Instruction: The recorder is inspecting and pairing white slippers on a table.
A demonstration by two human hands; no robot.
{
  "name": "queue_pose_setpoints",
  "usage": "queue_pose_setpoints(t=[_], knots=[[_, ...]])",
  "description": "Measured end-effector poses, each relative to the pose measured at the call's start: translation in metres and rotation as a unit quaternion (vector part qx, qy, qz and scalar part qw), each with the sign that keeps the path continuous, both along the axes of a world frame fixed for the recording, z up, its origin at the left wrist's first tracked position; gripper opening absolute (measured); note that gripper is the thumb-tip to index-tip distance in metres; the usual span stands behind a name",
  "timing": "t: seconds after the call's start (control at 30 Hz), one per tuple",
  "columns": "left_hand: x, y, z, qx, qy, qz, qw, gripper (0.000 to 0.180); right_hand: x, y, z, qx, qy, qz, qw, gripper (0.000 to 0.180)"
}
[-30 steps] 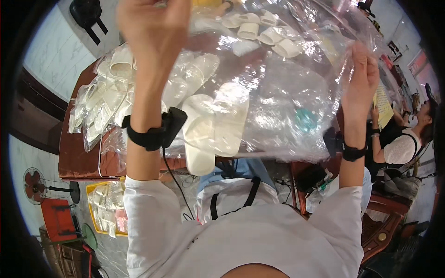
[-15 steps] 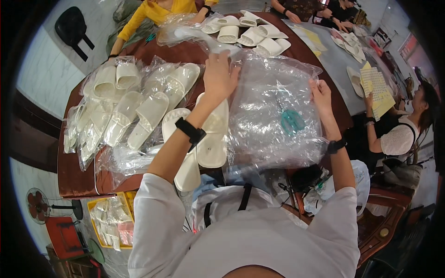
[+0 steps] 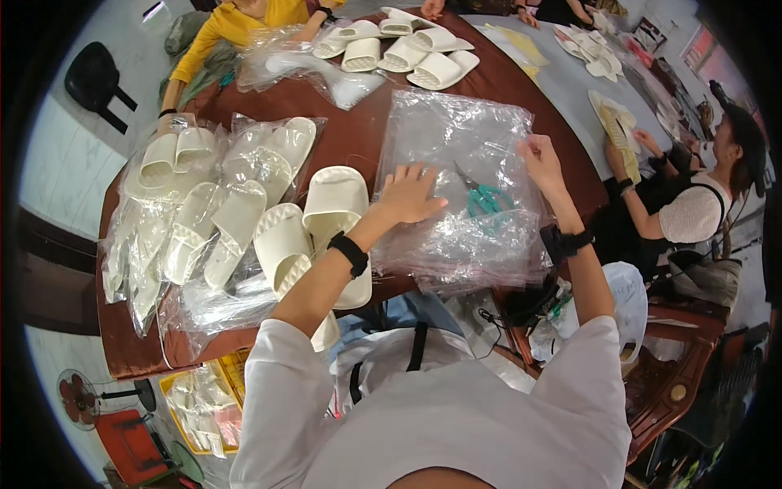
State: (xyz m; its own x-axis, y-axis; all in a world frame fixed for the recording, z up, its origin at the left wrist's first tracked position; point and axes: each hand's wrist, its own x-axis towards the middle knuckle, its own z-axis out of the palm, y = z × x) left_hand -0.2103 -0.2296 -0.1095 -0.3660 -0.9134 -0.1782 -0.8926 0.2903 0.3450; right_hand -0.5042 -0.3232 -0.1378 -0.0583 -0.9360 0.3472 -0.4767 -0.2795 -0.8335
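Observation:
My left hand (image 3: 410, 194) lies with its fingers spread on a stack of clear plastic bags (image 3: 432, 122). At the stack's right edge, my right hand (image 3: 541, 167) has its fingertips pinched together on a bag. Teal-handled scissors (image 3: 489, 200) rest among the bags, between my hands; whether a layer of film covers them I cannot tell. Beside my left forearm are a white slipper (image 3: 336, 196) and another white slipper (image 3: 281, 240), both unbagged and partly hidden by that arm. Farther left lie several white slippers in clear bags (image 3: 195, 224).
More loose white slippers (image 3: 403, 53) are heaped at the table's far side, near a person in yellow (image 3: 236, 24) and crumpled plastic (image 3: 277, 61). A yellow crate (image 3: 238, 375) of bagged items stands below left. Another person (image 3: 692, 212) sits at the right by a grey table (image 3: 562, 94).
My left hand has come down and toward me, from the bags' far corner onto the stack. The raised film has settled flatter. The view has shifted a little.

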Motion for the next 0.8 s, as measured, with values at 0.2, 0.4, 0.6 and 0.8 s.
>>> queue_pose_setpoints(t=[0.2,0.4,0.6,0.8], knots=[[0.005,-0.005,-0.015,-0.030,-0.027,-0.005,0.999,0.075,-0.014,0.109,0.061,0.168,-0.055,0.201,0.963,0.027],[0.000,-0.004,-0.016,-0.031,-0.059,-0.011,0.998,0.077,-0.015,0.176,0.060,0.165,0.028,0.187,0.968,0.013],[-0.001,-0.007,-0.013,-0.002,-0.055,0.002,0.998,0.080,0.007,0.229,0.057,-0.215,0.249,0.069,0.942,0.025],[0.000,-0.005,-0.016,-0.002,-0.055,-0.003,0.998,0.082,0.008,0.248,0.049,-0.251,0.241,0.044,0.937,0.029]])
